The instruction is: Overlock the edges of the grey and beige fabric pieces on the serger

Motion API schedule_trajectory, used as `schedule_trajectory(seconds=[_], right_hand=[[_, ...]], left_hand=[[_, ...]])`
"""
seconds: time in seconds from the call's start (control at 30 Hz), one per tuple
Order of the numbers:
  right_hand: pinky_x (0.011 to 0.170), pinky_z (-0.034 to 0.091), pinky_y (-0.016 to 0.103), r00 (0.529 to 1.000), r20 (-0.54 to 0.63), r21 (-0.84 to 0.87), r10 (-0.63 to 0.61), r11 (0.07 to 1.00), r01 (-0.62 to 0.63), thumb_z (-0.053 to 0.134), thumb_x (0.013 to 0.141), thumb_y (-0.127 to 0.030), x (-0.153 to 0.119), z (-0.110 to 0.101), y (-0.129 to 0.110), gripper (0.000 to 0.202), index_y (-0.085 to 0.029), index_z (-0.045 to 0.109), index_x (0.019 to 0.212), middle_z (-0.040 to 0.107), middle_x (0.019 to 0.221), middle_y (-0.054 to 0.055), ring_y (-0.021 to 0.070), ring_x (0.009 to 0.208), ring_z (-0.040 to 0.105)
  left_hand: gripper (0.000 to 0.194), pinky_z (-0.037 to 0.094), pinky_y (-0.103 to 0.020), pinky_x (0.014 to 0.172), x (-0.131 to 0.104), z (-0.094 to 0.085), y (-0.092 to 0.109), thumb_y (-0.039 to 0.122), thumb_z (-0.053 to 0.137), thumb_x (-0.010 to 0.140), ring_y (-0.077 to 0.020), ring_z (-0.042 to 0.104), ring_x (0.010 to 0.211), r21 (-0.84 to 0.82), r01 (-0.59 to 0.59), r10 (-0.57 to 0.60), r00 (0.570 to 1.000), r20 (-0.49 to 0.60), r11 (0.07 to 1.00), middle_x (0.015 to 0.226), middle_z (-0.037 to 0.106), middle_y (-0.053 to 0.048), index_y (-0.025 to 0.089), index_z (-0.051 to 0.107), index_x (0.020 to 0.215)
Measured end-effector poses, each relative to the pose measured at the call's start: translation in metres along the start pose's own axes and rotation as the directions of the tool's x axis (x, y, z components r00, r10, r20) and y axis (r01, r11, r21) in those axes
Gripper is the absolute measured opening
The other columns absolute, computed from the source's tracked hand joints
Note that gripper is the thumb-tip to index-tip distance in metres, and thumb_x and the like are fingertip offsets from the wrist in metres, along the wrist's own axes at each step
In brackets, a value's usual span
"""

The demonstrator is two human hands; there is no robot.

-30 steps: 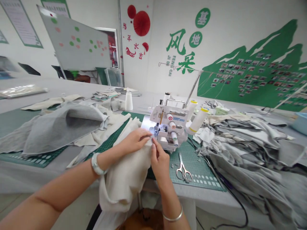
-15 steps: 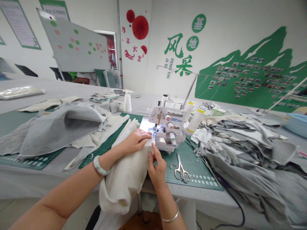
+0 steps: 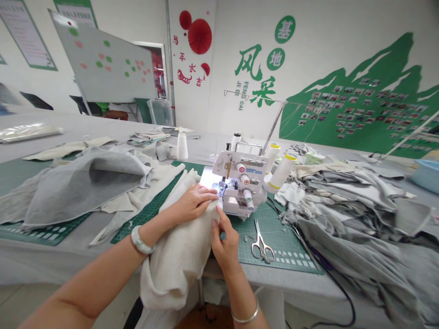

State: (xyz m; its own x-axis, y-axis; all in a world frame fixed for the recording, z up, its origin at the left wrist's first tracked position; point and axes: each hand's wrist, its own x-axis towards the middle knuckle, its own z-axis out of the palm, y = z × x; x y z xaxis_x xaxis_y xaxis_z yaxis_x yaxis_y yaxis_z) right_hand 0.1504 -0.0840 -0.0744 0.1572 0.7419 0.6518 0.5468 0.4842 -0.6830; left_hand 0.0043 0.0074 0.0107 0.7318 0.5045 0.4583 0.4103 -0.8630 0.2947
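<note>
A piece of cream cloth [image 3: 178, 260] runs up to the lit needle area of a white overlock machine [image 3: 236, 176] and hangs over the table's front edge. My left hand [image 3: 197, 201] lies on top of the cloth, its fingers stretched flat toward the presser foot. Just in front of the machine, my right hand [image 3: 224, 235] pinches the cloth's right edge between thumb and fingers. To the right of that hand, a pair of metal scissors [image 3: 262, 244] rests on the green cutting mat [image 3: 284, 237].
Grey and cream fabric [image 3: 356, 219] is heaped on the right. More grey cloth [image 3: 85, 183] lies to the left. A white thread cone [image 3: 182, 146] stands behind the cloth, and yellow-topped cones [image 3: 283, 171] stand beside the machine. A black cable [image 3: 338, 283] hangs over the front edge.
The view has shifted very slightly. Both hands keep nearly the same places on the cream cloth, with no clear movement of the cloth.
</note>
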Motion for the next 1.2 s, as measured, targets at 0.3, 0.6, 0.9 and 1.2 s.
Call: schedule_trajectory(seconds=[0.3, 0.6, 0.9, 1.2], right_hand=[[0.055, 0.041, 0.021, 1.000, -0.023, 0.023, -0.003, 1.000, 0.004, 0.046, 0.095, -0.024, -0.002, 0.001, -0.001, 0.041, -0.011, 0.049, 0.134, 0.049, 0.062, -0.005, 0.0098, 0.052, 0.047], [0.053, 0.040, 0.022, 1.000, -0.017, 0.060, -0.014, 0.998, 0.015, 0.048, 0.094, -0.023, -0.001, -0.001, -0.005, 0.039, -0.012, 0.050, 0.132, 0.044, 0.060, -0.007, 0.0105, 0.051, 0.046], [0.058, 0.045, 0.022, 1.000, -0.016, 0.059, -0.017, 0.998, 0.018, 0.047, 0.093, -0.022, -0.003, -0.003, -0.004, 0.037, -0.013, 0.053, 0.129, 0.053, 0.066, -0.003, 0.0103, 0.056, 0.051], [0.060, 0.047, 0.022, 0.998, -0.020, 0.044, -0.052, 0.998, 0.053, 0.048, 0.092, -0.020, 0.000, -0.004, -0.004, 0.032, -0.014, 0.060, 0.121, 0.062, 0.071, 0.000, 0.0104, 0.057, 0.053]], left_hand=[[0.034, 0.036, -0.041, 0.101, 0.001, -0.003, 0.000, 0.024, 0.041, 0.096, -0.0235, 0.054, 0.111, 0.020, -0.003, 0.003, 1.000, 0.027, 1.000, 0.126, 0.063, -0.008, 0.020, 0.065, 0.119], [0.033, 0.037, -0.042, 0.101, 0.002, -0.005, 0.000, 0.029, 0.043, 0.097, -0.0248, 0.053, 0.113, 0.045, -0.025, 0.023, 0.998, 0.062, 0.999, 0.128, 0.062, -0.008, 0.023, 0.066, 0.120], [0.033, 0.037, -0.043, 0.102, 0.001, -0.007, 0.002, 0.031, 0.044, 0.097, -0.0250, 0.054, 0.114, 0.086, -0.033, 0.026, 0.996, 0.086, 0.996, 0.130, 0.060, -0.008, 0.028, 0.064, 0.123], [0.032, 0.038, -0.041, 0.103, 0.004, -0.005, -0.010, 0.028, 0.048, 0.094, -0.0263, 0.055, 0.119, -0.043, 0.013, -0.010, 0.998, 0.064, 0.999, 0.132, 0.059, -0.011, 0.022, 0.066, 0.120]])
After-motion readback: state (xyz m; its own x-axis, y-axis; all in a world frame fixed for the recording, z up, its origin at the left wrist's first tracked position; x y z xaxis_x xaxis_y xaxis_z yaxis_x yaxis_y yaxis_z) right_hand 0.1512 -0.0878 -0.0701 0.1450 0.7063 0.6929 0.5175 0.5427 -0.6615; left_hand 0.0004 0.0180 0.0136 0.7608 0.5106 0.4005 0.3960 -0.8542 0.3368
